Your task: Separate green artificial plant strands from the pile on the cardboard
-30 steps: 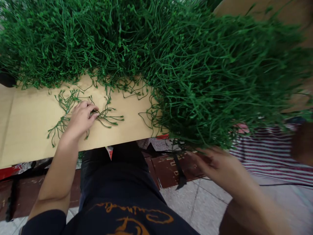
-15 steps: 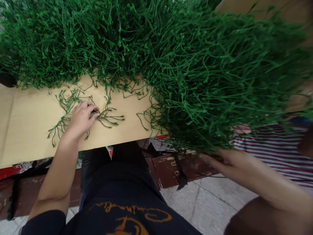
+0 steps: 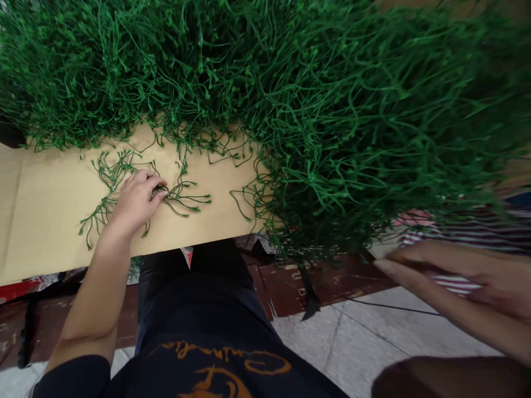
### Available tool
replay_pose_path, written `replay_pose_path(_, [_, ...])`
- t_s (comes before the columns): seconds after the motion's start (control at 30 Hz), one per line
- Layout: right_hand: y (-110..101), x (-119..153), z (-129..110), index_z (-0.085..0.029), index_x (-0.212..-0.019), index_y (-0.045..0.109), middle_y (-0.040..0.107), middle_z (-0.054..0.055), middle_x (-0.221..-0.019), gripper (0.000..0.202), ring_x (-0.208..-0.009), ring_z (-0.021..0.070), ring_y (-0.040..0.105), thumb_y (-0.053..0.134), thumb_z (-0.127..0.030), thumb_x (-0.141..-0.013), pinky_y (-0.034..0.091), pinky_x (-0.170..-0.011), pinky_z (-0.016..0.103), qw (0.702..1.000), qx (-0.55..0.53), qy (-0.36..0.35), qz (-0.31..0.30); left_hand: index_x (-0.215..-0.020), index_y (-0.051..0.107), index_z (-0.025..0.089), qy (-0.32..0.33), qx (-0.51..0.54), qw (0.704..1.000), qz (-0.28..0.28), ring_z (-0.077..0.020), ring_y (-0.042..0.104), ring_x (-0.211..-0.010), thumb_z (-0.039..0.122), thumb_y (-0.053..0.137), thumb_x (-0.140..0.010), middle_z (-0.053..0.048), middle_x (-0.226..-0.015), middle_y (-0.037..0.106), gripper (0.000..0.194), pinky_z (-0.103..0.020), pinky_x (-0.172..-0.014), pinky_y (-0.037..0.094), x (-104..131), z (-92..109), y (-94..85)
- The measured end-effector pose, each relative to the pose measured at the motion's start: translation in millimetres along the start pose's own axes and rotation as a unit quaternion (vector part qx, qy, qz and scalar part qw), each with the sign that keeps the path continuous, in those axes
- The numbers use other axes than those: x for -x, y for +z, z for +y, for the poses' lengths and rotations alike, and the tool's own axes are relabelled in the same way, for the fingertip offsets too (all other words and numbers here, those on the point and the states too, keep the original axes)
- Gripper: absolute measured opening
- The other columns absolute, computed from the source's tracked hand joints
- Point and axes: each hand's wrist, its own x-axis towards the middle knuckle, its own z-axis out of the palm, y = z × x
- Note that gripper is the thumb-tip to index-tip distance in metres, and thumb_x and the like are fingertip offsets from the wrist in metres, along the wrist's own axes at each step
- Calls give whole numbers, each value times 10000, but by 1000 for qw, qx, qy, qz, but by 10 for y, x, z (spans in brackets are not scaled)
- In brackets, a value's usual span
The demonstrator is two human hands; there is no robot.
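On the tan cardboard sheet, my left hand is curled over a few green artificial plant sprigs. Their thin branched stems fan out on both sides of it, and the palm hides their middle. A large mass of the same green sprigs is heaped along the far side and right of the sheet. My right hand is off the sheet at the right, just below that heap. Its thumb and fingers meet at the tips in a loop; motion blur hides whatever is between them.
A person's striped garment shows beyond my right hand. Under the sheet's near edge are a worn brown surface and a dangling black strap. Pale floor tiles lie below. A dark rounded shape fills the bottom right.
My right hand has moved right, away from the underside of the heap, and its thumb and fingertips have come together. My left hand has stayed on the sprigs.
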Motion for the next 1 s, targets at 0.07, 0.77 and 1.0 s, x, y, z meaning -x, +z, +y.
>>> replay_pose_path(0.07, [88, -128, -330, -304, -753, 606, 670, -8, -669, 331, -558, 104, 612, 445, -570, -867, 468, -497, 235, 983, -53, -174, -23, -1049, 662, 194, 3, 1, 1000, 4, -262, 530, -1124, 316, 509, -858, -96, -1129, 599, 274, -414, -993, 407, -3, 9, -1])
replay_pose_path(0.77, [1600, -1075, -1511, -154, -863, 632, 622, 61, -829, 186, -799, 166, 526, 462, -227, -867, 406, -752, 288, 941, -296, -151, -66, -1001, 665, 230, 3, 67, 996, 55, -246, 552, -1101, 320, 500, -862, -63, -1098, 644, 234, -473, -1046, 330, 52, 173, 56])
replay_pose_path(1.0, [1601, -1069, -1514, -167, -777, 608, 530, 31, -730, 172, -779, 154, 494, 462, -229, -845, 396, -755, 283, 920, -353, -156, -63, -874, 639, 209, -17, 48, 996, 71, -229, 612, -956, 287, 533, -830, -39, -943, 696, 139, -475, -1007, 346, 66, 166, 31])
